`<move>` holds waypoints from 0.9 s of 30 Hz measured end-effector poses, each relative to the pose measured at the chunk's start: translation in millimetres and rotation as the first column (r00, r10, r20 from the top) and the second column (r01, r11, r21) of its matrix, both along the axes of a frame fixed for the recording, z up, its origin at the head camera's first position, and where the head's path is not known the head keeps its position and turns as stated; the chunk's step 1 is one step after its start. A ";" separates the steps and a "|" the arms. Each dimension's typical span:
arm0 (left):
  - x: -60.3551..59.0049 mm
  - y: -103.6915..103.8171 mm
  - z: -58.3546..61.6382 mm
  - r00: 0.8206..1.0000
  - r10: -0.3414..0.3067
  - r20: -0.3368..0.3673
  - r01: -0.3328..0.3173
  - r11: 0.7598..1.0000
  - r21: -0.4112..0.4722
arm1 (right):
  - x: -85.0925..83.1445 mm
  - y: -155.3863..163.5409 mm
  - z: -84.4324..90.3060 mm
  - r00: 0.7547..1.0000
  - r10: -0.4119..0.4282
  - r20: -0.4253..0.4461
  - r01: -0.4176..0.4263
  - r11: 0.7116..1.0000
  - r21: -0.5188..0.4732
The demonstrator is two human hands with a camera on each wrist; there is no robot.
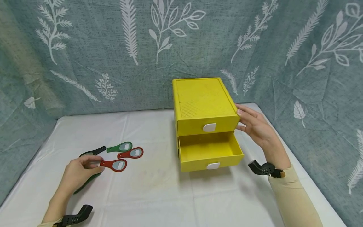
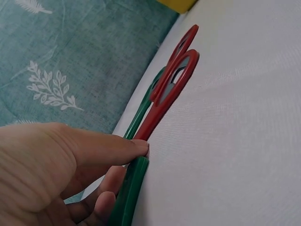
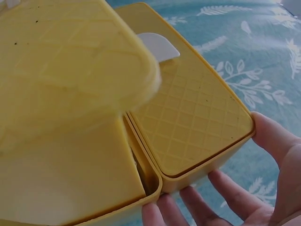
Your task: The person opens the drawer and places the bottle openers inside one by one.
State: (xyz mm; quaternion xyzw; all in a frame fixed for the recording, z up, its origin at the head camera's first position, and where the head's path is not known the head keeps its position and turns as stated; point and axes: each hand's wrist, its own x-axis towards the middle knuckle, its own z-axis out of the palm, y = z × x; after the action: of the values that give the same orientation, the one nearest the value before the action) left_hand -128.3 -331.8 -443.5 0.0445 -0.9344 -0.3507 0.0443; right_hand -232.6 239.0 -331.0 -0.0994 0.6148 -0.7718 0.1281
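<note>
A yellow two-drawer box (image 1: 202, 101) stands on the white table. Its lower drawer (image 1: 210, 151) is pulled out and holds nothing; the upper one is closed. My right hand (image 1: 241, 120) rests flat against the box's right side near the top corner, fingers straight, as the right wrist view confirms with the right hand (image 3: 263, 188) against the box (image 3: 188, 117). At the left, my left hand (image 1: 99, 163) pinches the handle end of a red magnifier-shaped tool (image 1: 114, 165) (image 2: 171, 89). The palm lies over a dark green tool (image 1: 90, 152) (image 2: 131, 193).
A second red tool (image 1: 131, 153) and a green tool (image 1: 120, 147) lie just behind the held one. White tab handles (image 1: 209, 127) sit on both drawer fronts. Leaf-print curtain (image 1: 113, 47) closes in the back and both sides. White tablecloth (image 1: 158, 192) stretches between hand and box.
</note>
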 end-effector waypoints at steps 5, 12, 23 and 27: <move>1.4 0.1 -0.8 1.000 -0.009 -0.006 0.009 1.000 0.017 | 0.8 -0.5 -1.1 1.000 -0.002 0.002 0.002 1.000 0.000; 0.7 -0.9 0.6 1.000 -0.018 -0.019 0.019 1.000 0.012 | 1.1 -1.5 -2.7 1.000 -0.008 0.001 0.008 1.000 -0.014; 4.4 -4.1 1.4 0.997 -0.065 -0.051 0.066 0.998 0.022 | 0.4 -3.7 -2.6 1.000 -0.016 0.004 0.016 0.999 -0.030; 6.4 -2.9 4.2 0.992 -0.082 -0.098 0.089 0.993 0.077 | 0.4 -3.8 -3.5 1.000 -0.021 0.000 0.021 0.999 -0.031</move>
State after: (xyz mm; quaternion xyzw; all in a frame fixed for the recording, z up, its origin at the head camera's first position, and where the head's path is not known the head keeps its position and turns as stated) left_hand -121.9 -334.7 -439.3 -0.0105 -0.9173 -0.3915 0.0716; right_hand -232.2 235.1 -334.5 -0.0950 0.6038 -0.7825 0.1181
